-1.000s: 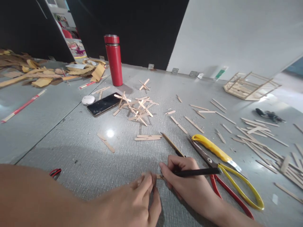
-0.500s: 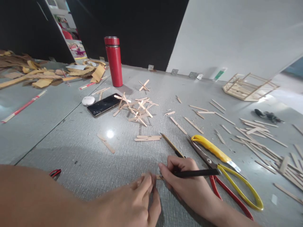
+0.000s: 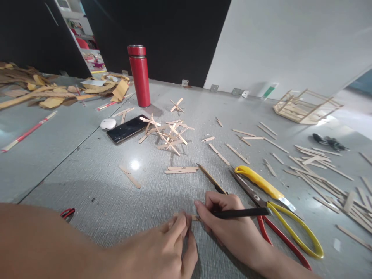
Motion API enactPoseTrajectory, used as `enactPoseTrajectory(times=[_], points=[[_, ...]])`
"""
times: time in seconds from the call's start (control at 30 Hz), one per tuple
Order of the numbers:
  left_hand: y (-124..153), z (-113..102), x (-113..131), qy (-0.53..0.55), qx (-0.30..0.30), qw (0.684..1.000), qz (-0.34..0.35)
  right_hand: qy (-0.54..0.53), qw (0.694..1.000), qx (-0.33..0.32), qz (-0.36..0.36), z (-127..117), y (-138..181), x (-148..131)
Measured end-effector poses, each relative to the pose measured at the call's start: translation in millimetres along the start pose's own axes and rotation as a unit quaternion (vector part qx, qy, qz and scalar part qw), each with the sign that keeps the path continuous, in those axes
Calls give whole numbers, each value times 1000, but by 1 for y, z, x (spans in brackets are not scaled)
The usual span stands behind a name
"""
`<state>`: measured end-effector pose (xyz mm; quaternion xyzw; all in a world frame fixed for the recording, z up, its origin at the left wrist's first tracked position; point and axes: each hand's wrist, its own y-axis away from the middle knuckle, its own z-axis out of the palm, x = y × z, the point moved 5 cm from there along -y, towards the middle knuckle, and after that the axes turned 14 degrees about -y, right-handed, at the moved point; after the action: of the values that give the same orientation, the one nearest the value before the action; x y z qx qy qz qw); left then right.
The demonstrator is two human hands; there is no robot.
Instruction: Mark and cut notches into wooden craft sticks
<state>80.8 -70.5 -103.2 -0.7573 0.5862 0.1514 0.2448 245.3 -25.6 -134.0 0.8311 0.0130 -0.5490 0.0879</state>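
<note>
A short stick [image 3: 194,217] lies flat on the floor [image 3: 95,193], at its near side. The left hand [image 3: 162,252] pins the stick down, its grip closed on the stick's left end with fingertips pinched together. The right hand [image 3: 229,226] is just to the right, its grip closed around a thin black tool [image 3: 244,212] held like a pen, the tip down at the stick's right end. The two hands almost touch. A bare leg [image 3: 43,240] fills the near left corner.

Just beyond the right hand lie scissors [image 3: 257,197] with yellow and red loops, and beside them a yellow knife [image 3: 261,183]. Loose sticks [image 3: 170,136] are heaped farther out, with more scattered to the right. Left of the heap are a phone [image 3: 128,128] and a white case [image 3: 108,123]. A red flask [image 3: 140,75] stands near the far wall, cardboard scraps [image 3: 55,91] lie at the far left, and a stick frame [image 3: 305,106] sits at the far right.
</note>
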Motion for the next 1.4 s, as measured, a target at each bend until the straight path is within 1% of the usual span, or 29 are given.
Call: enactPoseTrajectory(times=[0.1, 0.47, 0.67, 0.87, 1.03, 1.23, 1.4], points=[[1, 2, 1, 0, 0, 1000, -3, 1, 1000, -3, 4, -1, 1, 2], [-1, -2, 0, -3, 9, 1000, -3, 46, 998, 0, -40, 0, 2, -8], [-3, 0, 1, -8, 3, 1000, -2, 53, 997, 1, -48, -1, 2, -8], [0, 0, 0, -5, 13, 1000, -7, 58, 996, 3, -61, -1, 3, -10], [0, 2, 1, -3, 2, 1000, -12, 58, 996, 2, -65, -1, 3, -7], [-1, 2, 1, -6, 26, 999, -18, 56, 995, 16, -79, -4, 5, -5], [-2, -1, 0, 10, 7, 1000, -27, 33, 995, 33, -86, -4, 7, -4]])
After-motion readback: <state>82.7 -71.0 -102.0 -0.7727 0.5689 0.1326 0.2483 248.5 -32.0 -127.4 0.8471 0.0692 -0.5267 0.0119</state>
